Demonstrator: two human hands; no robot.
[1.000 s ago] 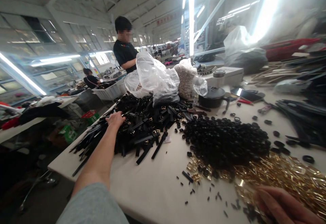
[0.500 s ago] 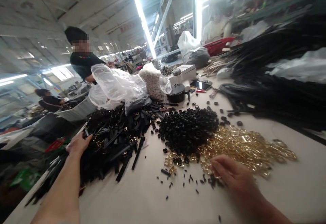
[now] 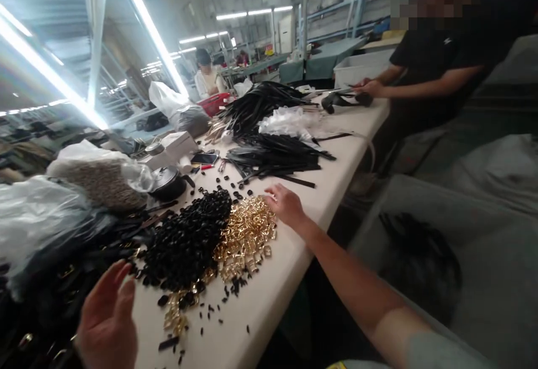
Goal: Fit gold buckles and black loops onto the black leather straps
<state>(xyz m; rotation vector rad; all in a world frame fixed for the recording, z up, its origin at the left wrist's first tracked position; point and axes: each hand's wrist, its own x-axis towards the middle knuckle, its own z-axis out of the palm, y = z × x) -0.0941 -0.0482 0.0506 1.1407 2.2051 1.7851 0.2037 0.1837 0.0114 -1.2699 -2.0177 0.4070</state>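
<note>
My right hand (image 3: 286, 204) reaches out over the white table (image 3: 336, 173), fingers spread, at the far edge of a heap of gold metal buckles (image 3: 246, 234). It holds nothing that I can see. My left hand (image 3: 107, 318) hovers low at the near left with its fingers stretched out, beside a pile of black straps (image 3: 50, 307). Between the two hands lies a mound of small black rings (image 3: 189, 240), touching the gold heap.
Clear plastic bags (image 3: 25, 218) and a bag of beige parts (image 3: 103, 181) stand at the left. A black pot (image 3: 168, 184), a phone (image 3: 204, 158) and long black straps (image 3: 269, 153) lie further along. A person in black (image 3: 441, 61) works at the table's far end; a grey bin (image 3: 441, 257) stands right.
The view has swung far to the right. My right hand moved from the near side of the gold buckles to their far side. My left hand lifted off the black straps and opened.
</note>
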